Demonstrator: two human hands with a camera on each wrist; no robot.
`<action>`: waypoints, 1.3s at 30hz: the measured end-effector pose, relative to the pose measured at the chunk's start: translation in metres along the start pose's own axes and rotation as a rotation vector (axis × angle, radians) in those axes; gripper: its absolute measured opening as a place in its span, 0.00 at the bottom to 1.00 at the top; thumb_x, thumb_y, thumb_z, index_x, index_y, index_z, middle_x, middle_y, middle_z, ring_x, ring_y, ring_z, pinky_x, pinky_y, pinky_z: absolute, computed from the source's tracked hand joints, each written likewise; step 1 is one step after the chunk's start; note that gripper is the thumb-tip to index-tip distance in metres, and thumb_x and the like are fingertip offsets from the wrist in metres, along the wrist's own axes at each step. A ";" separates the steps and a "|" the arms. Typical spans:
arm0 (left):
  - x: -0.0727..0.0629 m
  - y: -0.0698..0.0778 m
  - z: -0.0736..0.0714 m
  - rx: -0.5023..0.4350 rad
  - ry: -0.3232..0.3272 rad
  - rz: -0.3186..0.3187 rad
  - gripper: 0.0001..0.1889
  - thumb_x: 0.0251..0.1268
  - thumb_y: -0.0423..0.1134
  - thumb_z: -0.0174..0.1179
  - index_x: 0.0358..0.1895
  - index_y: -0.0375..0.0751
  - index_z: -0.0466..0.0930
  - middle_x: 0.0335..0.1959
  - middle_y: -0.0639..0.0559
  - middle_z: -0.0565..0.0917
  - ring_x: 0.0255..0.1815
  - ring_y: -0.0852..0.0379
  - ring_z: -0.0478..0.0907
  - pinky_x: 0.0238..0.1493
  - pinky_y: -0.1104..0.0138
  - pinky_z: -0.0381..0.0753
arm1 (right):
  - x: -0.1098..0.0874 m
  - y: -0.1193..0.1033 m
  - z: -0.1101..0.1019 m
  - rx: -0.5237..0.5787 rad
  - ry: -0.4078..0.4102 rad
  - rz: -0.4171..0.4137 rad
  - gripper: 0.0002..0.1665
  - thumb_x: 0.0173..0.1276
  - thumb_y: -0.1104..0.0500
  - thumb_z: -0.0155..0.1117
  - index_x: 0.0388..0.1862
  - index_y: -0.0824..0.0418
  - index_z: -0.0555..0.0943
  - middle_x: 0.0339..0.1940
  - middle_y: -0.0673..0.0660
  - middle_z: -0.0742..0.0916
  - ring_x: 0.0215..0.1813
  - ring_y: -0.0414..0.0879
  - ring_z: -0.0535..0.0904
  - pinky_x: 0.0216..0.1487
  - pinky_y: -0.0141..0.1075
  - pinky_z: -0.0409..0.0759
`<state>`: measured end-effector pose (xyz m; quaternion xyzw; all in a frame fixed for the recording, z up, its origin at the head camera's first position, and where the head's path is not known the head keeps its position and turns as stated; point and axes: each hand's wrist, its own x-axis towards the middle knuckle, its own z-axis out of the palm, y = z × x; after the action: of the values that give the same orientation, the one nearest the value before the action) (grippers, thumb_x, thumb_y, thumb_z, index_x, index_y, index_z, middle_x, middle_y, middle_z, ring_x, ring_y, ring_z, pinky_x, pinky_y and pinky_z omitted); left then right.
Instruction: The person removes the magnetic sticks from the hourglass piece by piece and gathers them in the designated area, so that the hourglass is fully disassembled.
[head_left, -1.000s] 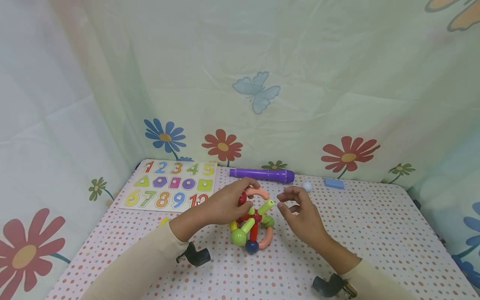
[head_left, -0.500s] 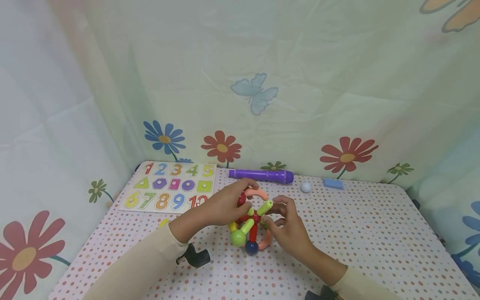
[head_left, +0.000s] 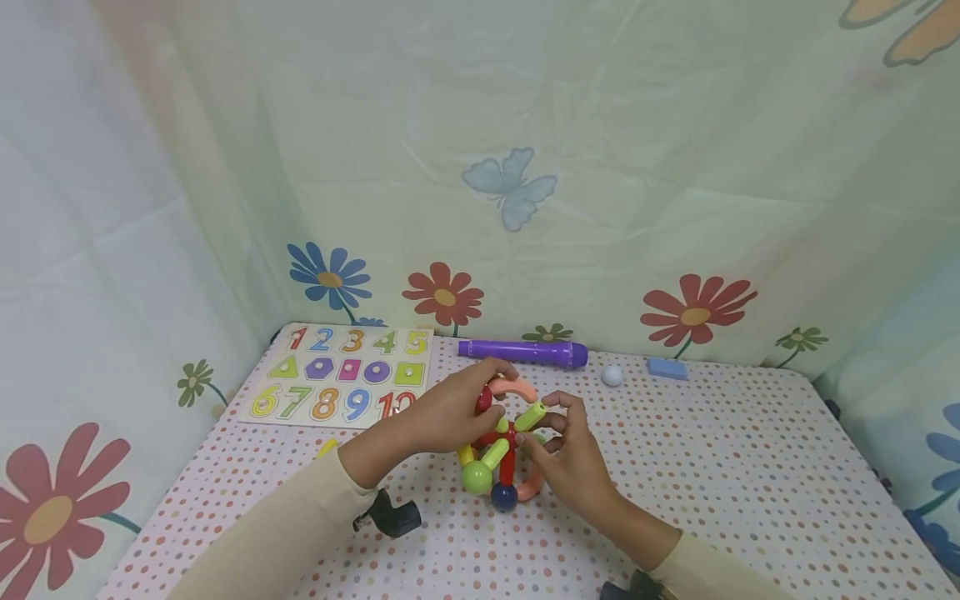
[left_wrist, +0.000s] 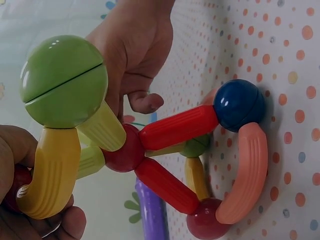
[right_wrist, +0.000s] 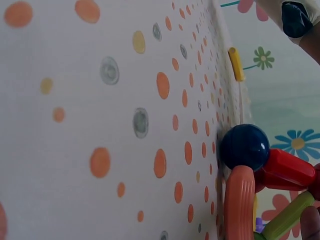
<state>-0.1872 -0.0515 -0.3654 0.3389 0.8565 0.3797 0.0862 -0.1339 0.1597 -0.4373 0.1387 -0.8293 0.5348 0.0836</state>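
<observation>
A magnetic stick-and-ball model (head_left: 507, 437) stands on the table before me, built of red, yellow, pale green and salmon rods. My left hand (head_left: 453, 408) grips it at the upper left, fingers around a red ball (head_left: 484, 398); the left wrist view shows them there beside a curved yellow rod (left_wrist: 52, 175). My right hand (head_left: 573, 458) is at the model's right side, fingers loosely bent beside a pale green rod (head_left: 531, 415). Its thumb (left_wrist: 146, 102) appears free in the left wrist view; the other fingertips are hidden. A navy ball (head_left: 504, 497) and green ball (head_left: 477, 477) are near the front.
Behind the left arm lies a number-and-shape puzzle board (head_left: 337, 372). A purple toy microphone (head_left: 522, 352) lies along the back edge, with a pale ball (head_left: 612, 375) and a blue block (head_left: 667, 368) to its right. A small yellow piece (head_left: 327, 447) shows by the left forearm.
My right hand has moved left, from apart to close against the model's right side, and has stayed there over the last half second. My left hand keeps its grip.
</observation>
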 end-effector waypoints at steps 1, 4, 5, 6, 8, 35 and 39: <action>0.000 0.000 0.000 0.001 0.000 0.001 0.23 0.72 0.32 0.60 0.66 0.48 0.67 0.42 0.54 0.76 0.22 0.59 0.73 0.19 0.70 0.77 | 0.000 0.000 0.000 -0.005 0.003 -0.010 0.37 0.66 0.72 0.71 0.63 0.58 0.59 0.42 0.58 0.89 0.25 0.53 0.82 0.26 0.34 0.82; 0.000 0.000 0.000 -0.001 -0.003 0.002 0.23 0.72 0.32 0.60 0.66 0.48 0.67 0.41 0.54 0.76 0.21 0.58 0.72 0.18 0.70 0.76 | 0.000 0.002 0.001 -0.047 0.019 -0.037 0.37 0.65 0.71 0.72 0.63 0.58 0.60 0.41 0.56 0.89 0.25 0.47 0.80 0.25 0.33 0.81; 0.000 0.000 0.001 -0.003 -0.004 0.001 0.23 0.72 0.32 0.60 0.66 0.48 0.67 0.41 0.54 0.76 0.21 0.58 0.73 0.18 0.70 0.77 | -0.001 0.002 0.002 -0.067 0.026 -0.043 0.37 0.65 0.71 0.72 0.63 0.57 0.60 0.41 0.55 0.89 0.25 0.44 0.80 0.25 0.33 0.81; 0.000 0.001 0.000 -0.004 -0.005 -0.001 0.23 0.72 0.32 0.60 0.66 0.48 0.67 0.42 0.54 0.76 0.22 0.59 0.73 0.19 0.70 0.78 | -0.001 0.002 0.002 -0.088 0.034 -0.048 0.37 0.65 0.70 0.72 0.63 0.57 0.60 0.40 0.54 0.89 0.24 0.42 0.79 0.25 0.33 0.81; 0.000 0.001 0.001 -0.006 -0.007 -0.006 0.23 0.72 0.32 0.60 0.66 0.48 0.67 0.43 0.54 0.76 0.23 0.58 0.74 0.20 0.69 0.79 | -0.001 0.002 0.002 -0.122 0.046 -0.052 0.37 0.65 0.69 0.73 0.62 0.57 0.60 0.40 0.53 0.89 0.24 0.40 0.78 0.25 0.33 0.80; 0.000 0.004 -0.001 0.011 -0.013 -0.026 0.22 0.73 0.32 0.60 0.66 0.46 0.68 0.47 0.53 0.77 0.28 0.59 0.76 0.24 0.68 0.82 | -0.001 -0.005 0.000 -0.098 0.055 0.029 0.37 0.68 0.67 0.71 0.66 0.56 0.59 0.39 0.54 0.87 0.21 0.45 0.80 0.21 0.34 0.79; 0.000 0.005 0.000 0.016 -0.008 -0.016 0.23 0.73 0.32 0.60 0.67 0.46 0.68 0.48 0.52 0.77 0.29 0.59 0.76 0.24 0.68 0.82 | -0.002 -0.004 -0.009 -0.111 0.078 -0.009 0.39 0.69 0.68 0.70 0.71 0.57 0.59 0.38 0.53 0.87 0.21 0.48 0.81 0.22 0.34 0.81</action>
<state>-0.1849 -0.0496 -0.3619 0.3343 0.8619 0.3705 0.0901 -0.1306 0.1662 -0.4304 0.1165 -0.8533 0.4924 0.1257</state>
